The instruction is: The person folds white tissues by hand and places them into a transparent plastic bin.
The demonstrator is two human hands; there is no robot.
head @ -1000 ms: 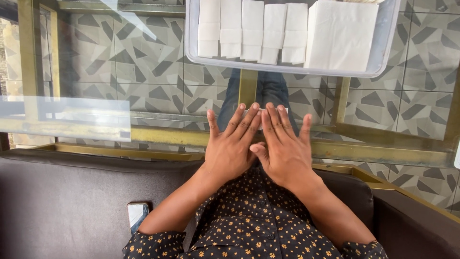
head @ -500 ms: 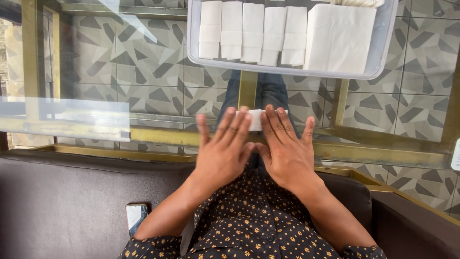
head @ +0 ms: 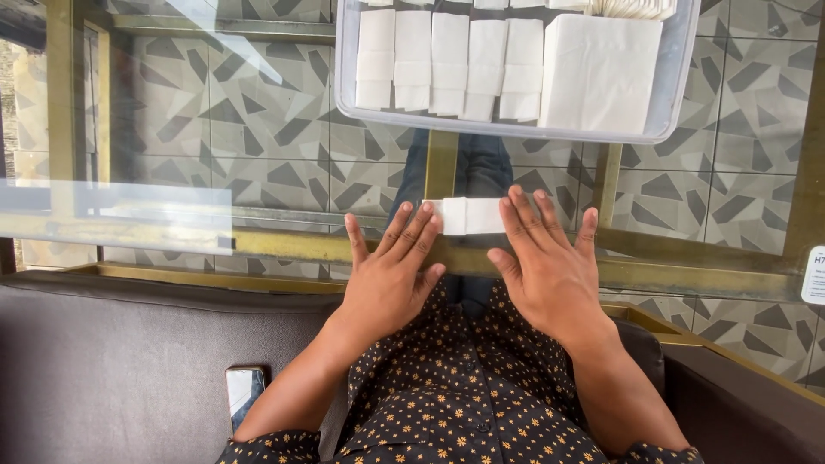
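Folded napkin [head: 468,216] lies at the glass table [head: 258,172] edge, both hands flat.

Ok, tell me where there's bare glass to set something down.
Free: the wide glass left of the tray, beyond the left hand, and the strip between tray and folded napkin. A narrower patch lies right of the right hand. Crowded: the tray, packed with napkins, and the near edge under both hands.
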